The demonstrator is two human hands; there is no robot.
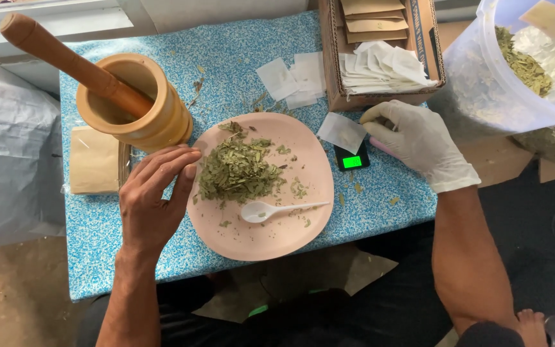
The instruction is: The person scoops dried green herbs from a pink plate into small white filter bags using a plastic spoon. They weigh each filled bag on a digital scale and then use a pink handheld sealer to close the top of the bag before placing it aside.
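My bare left hand [152, 193] rests on the table with its fingers touching the left rim of a pink plate [277, 241]. A heap of dried green leaves [236, 170] and a white plastic spoon [271, 210] lie on the plate. My right hand [419, 141], in a white glove, rests beside a small black scale [352, 159] with a lit green display. A white filter bag [342, 132] lies on the scale, close to my gloved fingertips. Whether those fingers pinch the bag is unclear.
A wooden mortar [139, 106] with a pestle [65, 58] stands at the back left, a tan packet [94, 160] beside it. A cardboard box [380, 51] holds white bags and brown envelopes. A clear plastic tub [521, 64] of dried leaves sits at the right. Loose white bags [293, 77] lie on the blue cloth.
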